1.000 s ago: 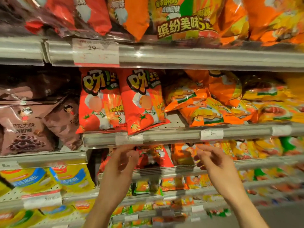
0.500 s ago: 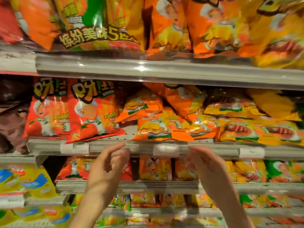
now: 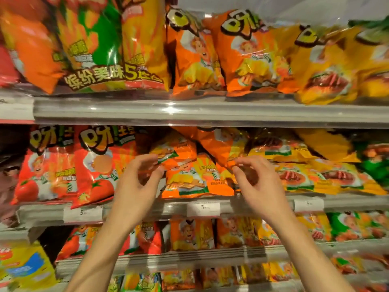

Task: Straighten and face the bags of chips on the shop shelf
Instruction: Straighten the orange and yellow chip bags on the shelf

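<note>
Orange chip bags [image 3: 189, 178] lie slumped and crooked at the frame's centre, on the middle shelf [image 3: 252, 204]. They look light, puffed and slick, with crackly foil that dents easily, so holding them by the side seams or top corners seems safest. Left hand [image 3: 136, 182] and right hand [image 3: 259, 182] reach at either side, fingers curled; whether they already pinch the foil I cannot tell. Red bags [image 3: 92, 165] stand upright at left. Price tags [image 3: 203, 207] line the rail; more stocked shelves sit above and below.
</note>
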Motion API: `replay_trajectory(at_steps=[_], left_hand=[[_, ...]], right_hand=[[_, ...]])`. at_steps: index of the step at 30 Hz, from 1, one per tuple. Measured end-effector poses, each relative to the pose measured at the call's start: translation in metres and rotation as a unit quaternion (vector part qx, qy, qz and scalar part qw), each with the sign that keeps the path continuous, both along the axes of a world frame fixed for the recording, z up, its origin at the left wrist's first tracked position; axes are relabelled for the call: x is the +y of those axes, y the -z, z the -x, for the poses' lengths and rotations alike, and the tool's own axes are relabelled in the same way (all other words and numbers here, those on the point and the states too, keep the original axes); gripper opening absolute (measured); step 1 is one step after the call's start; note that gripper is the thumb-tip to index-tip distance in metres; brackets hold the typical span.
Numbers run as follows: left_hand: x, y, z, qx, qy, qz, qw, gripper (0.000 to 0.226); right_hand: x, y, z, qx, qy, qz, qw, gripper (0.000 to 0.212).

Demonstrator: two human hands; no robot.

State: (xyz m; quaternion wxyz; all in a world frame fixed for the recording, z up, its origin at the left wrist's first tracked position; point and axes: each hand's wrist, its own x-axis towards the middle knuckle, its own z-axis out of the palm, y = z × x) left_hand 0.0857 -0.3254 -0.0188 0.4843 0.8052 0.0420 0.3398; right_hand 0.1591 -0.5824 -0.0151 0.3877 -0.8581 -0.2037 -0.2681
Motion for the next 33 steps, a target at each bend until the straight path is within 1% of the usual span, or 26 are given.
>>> replay_trajectory(at_steps=[1,3,5,7,8,9,12,14,17,19,25,28,31,33], left_hand=[[0.002,-0.001,-0.009,0.0,-0.008,-0.043,0.999,0.026],[0.007,-0.003,-0.026,0.002,-0.013,-0.118,0.993,0.033],[0.009,-0.005,-0.039,0.035,-0.012,-0.158,0.987,0.044],[0.009,-0.008,-0.048,0.09,-0.011,-0.174,0.981,0.059],[0.008,-0.008,-0.052,0.112,-0.01,-0.181,0.977,0.065],[0.008,-0.008,-0.056,0.129,-0.006,-0.187,0.974,0.07],[0.009,-0.006,-0.062,0.148,0.003,-0.203,0.968,0.075],[0.01,-0.004,-0.063,0.14,-0.003,-0.205,0.969,0.074],[0.01,-0.002,-0.065,0.133,-0.008,-0.204,0.97,0.072],[0.01,-0.001,-0.066,0.13,-0.012,-0.203,0.97,0.071],[0.009,0.0,-0.068,0.117,-0.023,-0.199,0.973,0.067],[0.009,0.0,-0.069,0.11,-0.02,-0.199,0.974,0.066],[0.012,0.0,-0.069,0.11,-0.017,-0.197,0.974,0.065],[0.014,0.001,-0.069,0.112,-0.014,-0.196,0.974,0.064]], right_hand=[[0.003,-0.003,-0.009,-0.026,0.003,0.033,0.999,0.025],[0.01,-0.013,-0.027,-0.037,0.019,0.092,0.995,0.044],[0.017,-0.026,-0.042,-0.011,0.048,0.167,0.985,0.065],[0.024,-0.038,-0.054,0.038,0.086,0.264,0.96,0.078],[0.028,-0.043,-0.057,0.059,0.099,0.3,0.947,0.078],[0.031,-0.047,-0.06,0.078,0.105,0.321,0.938,0.072],[0.039,-0.048,-0.062,0.103,0.108,0.353,0.923,0.058],[0.042,-0.044,-0.062,0.086,0.119,0.359,0.922,0.052],[0.041,-0.038,-0.063,0.047,0.133,0.339,0.93,0.045],[0.037,-0.037,-0.064,0.037,0.16,0.341,0.926,0.043],[0.022,-0.036,-0.069,0.047,0.264,0.379,0.886,0.041],[0.019,-0.034,-0.079,0.046,0.297,0.411,0.861,0.049],[0.019,-0.035,-0.09,0.065,0.314,0.424,0.847,0.053],[0.015,-0.037,-0.097,0.08,0.317,0.423,0.845,0.061]])
